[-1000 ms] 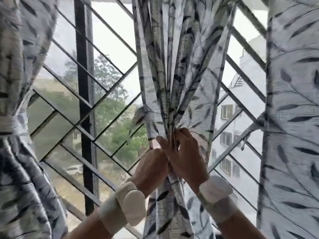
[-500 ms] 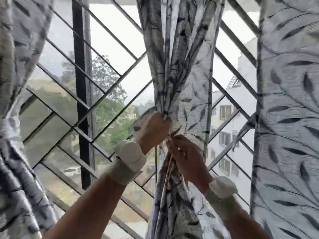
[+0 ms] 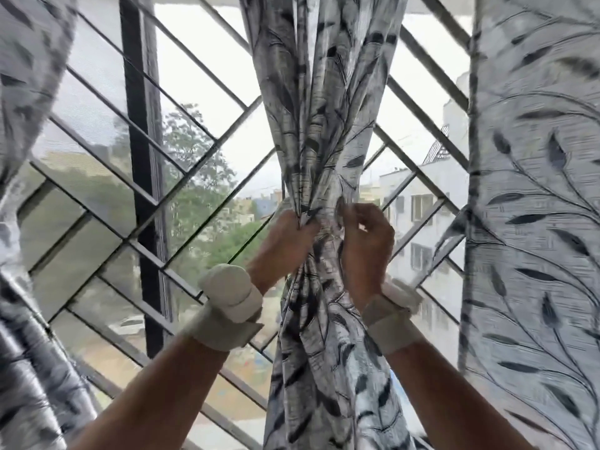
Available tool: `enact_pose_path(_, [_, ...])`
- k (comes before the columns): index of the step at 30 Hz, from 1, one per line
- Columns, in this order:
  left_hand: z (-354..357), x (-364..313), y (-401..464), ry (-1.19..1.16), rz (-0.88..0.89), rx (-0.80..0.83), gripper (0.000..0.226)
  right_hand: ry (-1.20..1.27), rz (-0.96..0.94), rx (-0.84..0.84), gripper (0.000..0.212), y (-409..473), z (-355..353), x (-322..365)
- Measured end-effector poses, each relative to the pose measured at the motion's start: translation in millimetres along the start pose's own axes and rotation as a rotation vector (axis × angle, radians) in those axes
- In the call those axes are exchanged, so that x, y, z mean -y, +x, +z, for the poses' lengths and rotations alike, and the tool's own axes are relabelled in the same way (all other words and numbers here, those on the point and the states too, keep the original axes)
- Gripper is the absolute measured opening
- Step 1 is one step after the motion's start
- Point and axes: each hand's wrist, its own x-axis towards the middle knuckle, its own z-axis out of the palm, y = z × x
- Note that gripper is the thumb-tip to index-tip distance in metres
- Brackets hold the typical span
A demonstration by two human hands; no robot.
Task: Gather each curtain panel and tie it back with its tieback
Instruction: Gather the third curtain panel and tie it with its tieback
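Middle grey-and-white leaf-print fabric curtain panel [image 3: 324, 131] hangs in front of the window, bunched tight into a narrow waist at mid-frame, flaring out again below. Left hand [image 3: 285, 237] grips the gathered folds from the left side, fingers curled into the cloth. Right hand [image 3: 365, 237] is at the right side of the same waist, thumb and fingertips pinching a band of matching leaf-print fabric tieback [image 3: 328, 227] that crosses the bunch; hard to separate tieback from curtain there. Both wrists wear pale padded straps [image 3: 232, 302]. A second leaf-print panel [image 3: 532, 222] hangs loose at right, a third [image 3: 22, 92] at far left, blurred. Behind: grey diagonal metal window grille [image 3: 194, 177], dark vertical window frame post [image 3: 138, 157], trees and a white building outside.
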Motion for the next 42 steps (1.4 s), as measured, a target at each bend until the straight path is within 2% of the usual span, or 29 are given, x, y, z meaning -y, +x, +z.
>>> enact_pose_path(5, [11,5,-10,0.156,0.117,-0.045,0.025,-0.111,-0.230,0.147,0.016,-24,-7,20])
enact_pose_path(8, [14,16,-21,0.333,0.193,-0.030,0.025,-0.079,-0.204,0.217,0.021,-26,-15,19])
enact_pose_path(10, [14,27,-30,0.406,0.195,-0.022,0.025,-0.098,-0.164,0.269,0.014,-28,-19,15])
enact_pose_path(13, [18,38,-37,0.518,0.220,-0.056,0.015,-0.106,-0.156,0.397,0.019,-37,-21,8])
enact_pose_path(15, [21,42,-45,0.598,0.194,0.007,0.013,-0.101,-0.147,0.470,0.025,-42,-20,7])
enact_pose_path(18, [18,54,-60,0.620,0.208,0.211,0.007,-0.196,-0.228,0.500,0.014,-42,-19,-1])
enact_pose_path(19, [14,58,-63,0.590,0.220,0.305,0.004,-0.240,-0.254,0.519,0.013,-41,-18,-6])
enact_pose_path(21, [-2,59,-59,0.417,0.173,0.428,0.018,-0.295,-0.284,0.561,0.013,-40,-19,-17])
enact_pose_path(23, [-19,47,-42,0.087,0.071,0.274,0.040,-0.300,-0.304,0.560,0.013,-43,-20,-21])
enact_pose_path(24, [-24,41,-30,0.014,0.041,0.165,0.051,-0.303,-0.325,0.563,0.016,-47,-19,-20])
enact_pose_path(25, [-23,32,-17,0.039,0.044,0.108,0.055,-0.305,-0.341,0.558,0.023,-49,-16,-20])
enact_pose_path(27, [-9,19,3,0.158,0.049,0.048,0.033,-0.299,-0.365,0.576,0.033,-53,-10,-15])
enact_pose_path(28, [-2,13,9,0.208,0.028,-0.007,0.025,-0.262,-0.361,0.612,0.031,-53,-9,-15])
enact_pose_path(30, [7,12,14,0.227,-0.021,-0.091,0.027,-0.134,-0.334,0.669,0.025,-49,-15,-16])
enact_pose_path(32, [8,15,11,0.186,-0.039,-0.127,0.024,-0.028,-0.248,0.552,0.022,-39,-30,-18])
enact_pose_path(34, [6,15,7,0.155,-0.018,-0.117,0.020,0.023,-0.086,0.304,0.034,-21,-37,-26])
enact_pose_path(35, [6,12,4,0.139,-0.016,-0.095,0.020,0.011,0.001,0.244,0.044,-9,-35,-31])
enact_pose_path(36, [7,10,4,0.117,-0.017,-0.081,0.023,-0.009,0.094,0.262,0.050,2,-31,-34])
enact_pose_path(37, [9,7,3,0.100,-0.031,-0.077,0.026,-0.001,0.177,0.305,0.046,12,-25,-37])
enact_pose_path(38, [8,6,3,0.094,-0.052,-0.075,0.029,0.024,0.207,0.355,0.029,19,-18,-36])
enact_pose_path(39, [9,4,2,0.110,-0.069,-0.082,0.030,0.045,0.194,0.380,0.015,22,-14,-36])
enact_pose_path(41, [12,7,6,0.161,-0.081,-0.114,0.027,0.032,0.073,0.388,0.023,22,-10,-32])
enact_pose_path(42, [14,10,6,0.202,-0.082,-0.150,0.026,0.031,0.029,0.406,0.020,18,-9,-26])
